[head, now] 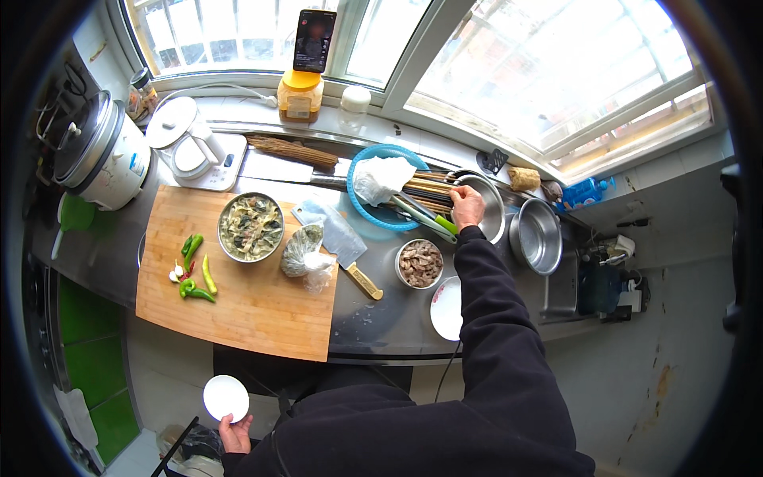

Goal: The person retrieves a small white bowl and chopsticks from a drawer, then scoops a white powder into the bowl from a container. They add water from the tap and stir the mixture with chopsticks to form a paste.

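My left hand (236,433) holds a small white plate (226,397) by its edge, low in front of the counter. My right hand (468,207) is at the ends of a bundle of chopsticks (432,186) that lies across a blue plastic basket (361,210); its fingers are bent, and whether they grip a chopstick I cannot tell. A white plastic bag and green-handled tongs (444,223) are also at the basket. Below it stand a bowl of sliced meat (421,263) and a white dish (446,309), partly hidden by my sleeve.
A wooden cutting board (238,322) bears green peppers (207,274), garlic, a bowl of cooked food (250,227) and a tied plastic bag (303,250). A cleaver (337,229) overlaps its edge. Metal bowls (536,237) stand right, near the sink (560,286); a rice cooker (110,161) stands left.
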Motion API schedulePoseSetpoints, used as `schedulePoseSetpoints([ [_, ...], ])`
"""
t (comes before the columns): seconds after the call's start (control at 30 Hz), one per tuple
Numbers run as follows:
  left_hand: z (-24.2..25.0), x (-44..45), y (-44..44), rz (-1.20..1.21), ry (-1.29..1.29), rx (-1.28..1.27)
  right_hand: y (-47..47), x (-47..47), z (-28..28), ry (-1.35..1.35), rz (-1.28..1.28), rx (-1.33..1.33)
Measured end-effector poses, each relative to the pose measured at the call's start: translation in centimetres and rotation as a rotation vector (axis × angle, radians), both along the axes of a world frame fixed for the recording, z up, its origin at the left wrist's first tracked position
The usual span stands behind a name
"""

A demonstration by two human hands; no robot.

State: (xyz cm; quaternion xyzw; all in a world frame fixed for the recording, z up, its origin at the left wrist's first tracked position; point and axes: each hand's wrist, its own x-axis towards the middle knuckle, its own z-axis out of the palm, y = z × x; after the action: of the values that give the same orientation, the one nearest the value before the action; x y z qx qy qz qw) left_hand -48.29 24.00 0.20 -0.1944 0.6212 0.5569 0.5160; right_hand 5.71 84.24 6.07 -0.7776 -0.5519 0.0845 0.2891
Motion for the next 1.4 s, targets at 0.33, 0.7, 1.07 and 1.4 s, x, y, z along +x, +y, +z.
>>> schedulePoseSetpoints([
  [0.33, 0.2, 0.0, 1.0, -0.023, -0.007, 0.030, 0.3, 2.8, -2.0, 0.519, -0.038, 0.063],
  [0.7, 0.2, -0.2, 1.4, -0.026, 0.014, 0.021, 2.5, 4.2, -1.3, 0.823, -0.224, -0.064],
  [1.07, 0.4, -0.1, 1.7, -0.032, 0.031, 0.048, 2.9, 4.6, -1.7, 0.692, -0.090, -0.086],
  [1.4, 2.2, -1.3, 3.0, 0.006, 0.067, 0.122, 0.0, 2.9, 5.4, 0.514, 0.189, 0.342],
])
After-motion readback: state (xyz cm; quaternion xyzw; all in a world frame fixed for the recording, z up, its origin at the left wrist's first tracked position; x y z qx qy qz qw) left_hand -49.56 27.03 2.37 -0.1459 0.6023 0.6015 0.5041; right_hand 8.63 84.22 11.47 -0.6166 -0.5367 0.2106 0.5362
